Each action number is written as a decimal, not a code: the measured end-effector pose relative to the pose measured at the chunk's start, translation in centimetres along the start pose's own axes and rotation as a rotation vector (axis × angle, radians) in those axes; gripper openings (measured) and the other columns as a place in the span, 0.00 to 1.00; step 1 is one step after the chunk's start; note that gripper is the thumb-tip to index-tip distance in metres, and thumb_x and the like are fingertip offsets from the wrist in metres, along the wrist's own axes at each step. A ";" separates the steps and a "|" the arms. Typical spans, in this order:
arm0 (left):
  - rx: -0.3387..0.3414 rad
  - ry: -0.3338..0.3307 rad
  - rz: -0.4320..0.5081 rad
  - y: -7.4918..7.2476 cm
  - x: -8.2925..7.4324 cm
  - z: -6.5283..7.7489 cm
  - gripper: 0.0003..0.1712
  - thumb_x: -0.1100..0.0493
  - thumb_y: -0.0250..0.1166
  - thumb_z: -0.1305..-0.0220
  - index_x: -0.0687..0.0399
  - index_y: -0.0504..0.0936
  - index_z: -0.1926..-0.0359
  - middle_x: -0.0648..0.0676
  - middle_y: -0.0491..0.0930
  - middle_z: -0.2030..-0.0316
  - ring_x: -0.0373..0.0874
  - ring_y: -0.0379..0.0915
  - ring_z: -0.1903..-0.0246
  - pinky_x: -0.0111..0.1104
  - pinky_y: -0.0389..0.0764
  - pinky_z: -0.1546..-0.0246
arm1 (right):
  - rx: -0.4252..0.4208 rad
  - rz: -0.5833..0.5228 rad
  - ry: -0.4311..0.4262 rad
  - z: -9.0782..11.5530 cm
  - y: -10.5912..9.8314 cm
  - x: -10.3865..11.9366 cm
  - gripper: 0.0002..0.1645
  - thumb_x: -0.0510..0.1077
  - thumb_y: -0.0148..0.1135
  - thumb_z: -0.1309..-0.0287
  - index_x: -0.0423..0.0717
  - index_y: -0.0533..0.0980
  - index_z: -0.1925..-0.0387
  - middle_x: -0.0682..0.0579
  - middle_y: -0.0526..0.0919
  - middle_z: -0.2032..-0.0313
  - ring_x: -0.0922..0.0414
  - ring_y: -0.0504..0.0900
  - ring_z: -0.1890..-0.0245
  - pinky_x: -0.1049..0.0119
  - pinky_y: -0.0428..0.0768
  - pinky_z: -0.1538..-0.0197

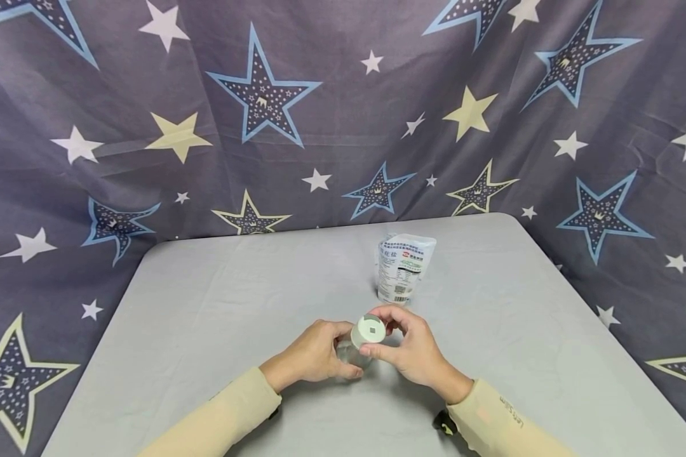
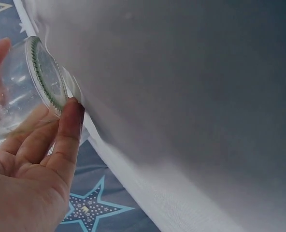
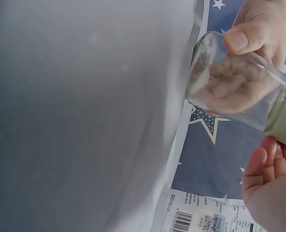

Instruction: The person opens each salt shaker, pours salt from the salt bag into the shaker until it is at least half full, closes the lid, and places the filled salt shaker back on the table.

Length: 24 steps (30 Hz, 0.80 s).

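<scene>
1. Fingers of the left hand (image 1: pixel 318 354) are curled round the jar (image 1: pixel 352 357); in the right wrist view the thumb presses one side of it, and the other fingers show through the glass on the far side.
2. Fingers of the right hand (image 1: pixel 413 350) pinch the lid (image 1: pixel 371 331), thumb on one side and fingertips on the other.
3. Clear glass forms the jar, held between the two hands near the front of the table (image 1: pixel 217 304). It tilts; whether its base touches the table I cannot tell. Ridges run round the base in the left wrist view.
4. On the jar's mouth sits the lid, pale and round, with a small dark square in the middle of its top and a greyish crescent at its edge.
5. Beyond the right hand, apart from it, the pouch (image 1: pixel 403 270) stands on the table. It is white, printed with text, a red logo, a square code and a barcode near the bottom.
6. Cream sleeves (image 1: pixel 223 409) cover both forearms.
7. Behind the table hangs a dark cloth (image 1: pixel 297 171) with blue-edged, yellow and white stars.
</scene>
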<state>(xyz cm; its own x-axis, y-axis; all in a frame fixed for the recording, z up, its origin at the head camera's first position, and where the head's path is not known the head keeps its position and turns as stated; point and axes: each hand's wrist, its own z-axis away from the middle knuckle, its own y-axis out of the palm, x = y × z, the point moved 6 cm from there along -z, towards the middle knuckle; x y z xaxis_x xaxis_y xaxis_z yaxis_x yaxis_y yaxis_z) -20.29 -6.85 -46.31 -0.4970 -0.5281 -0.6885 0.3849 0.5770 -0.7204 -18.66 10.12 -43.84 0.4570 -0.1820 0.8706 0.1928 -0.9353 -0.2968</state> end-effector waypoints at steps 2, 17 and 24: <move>0.001 -0.001 0.004 0.0 0.0 0.0 0.27 0.50 0.85 0.56 0.42 0.85 0.53 0.39 0.85 0.64 0.36 0.73 0.72 0.28 0.75 0.71 | 0.009 0.000 -0.010 0.0 0.0 0.0 0.28 0.40 0.83 0.53 0.45 0.81 0.49 0.52 0.85 0.57 0.56 0.79 0.61 0.59 0.79 0.55; 0.010 0.004 0.000 0.0 0.1 -0.1 0.25 0.50 0.85 0.56 0.41 0.84 0.56 0.41 0.84 0.68 0.39 0.73 0.73 0.28 0.72 0.74 | 0.158 0.006 -0.086 -0.1 0.1 0.3 0.30 0.37 0.75 0.44 0.42 0.76 0.40 0.48 0.82 0.46 0.51 0.79 0.47 0.62 0.76 0.42; 0.006 0.008 -0.011 0.0 0.1 -0.2 0.25 0.50 0.85 0.58 0.41 0.84 0.58 0.44 0.84 0.70 0.37 0.72 0.75 0.28 0.72 0.74 | 0.239 -0.020 -0.114 -0.3 0.1 0.5 0.32 0.34 0.72 0.43 0.42 0.73 0.37 0.44 0.79 0.41 0.50 0.77 0.40 0.63 0.71 0.34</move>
<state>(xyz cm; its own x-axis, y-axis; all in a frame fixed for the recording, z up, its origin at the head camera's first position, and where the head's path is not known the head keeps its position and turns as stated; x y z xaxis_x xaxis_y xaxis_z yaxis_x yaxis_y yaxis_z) -20.45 -6.77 -46.38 -0.5078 -0.5295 -0.6796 0.3839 0.5671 -0.7287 -18.67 9.83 -43.38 0.5431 -0.1159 0.8316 0.3967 -0.8375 -0.3758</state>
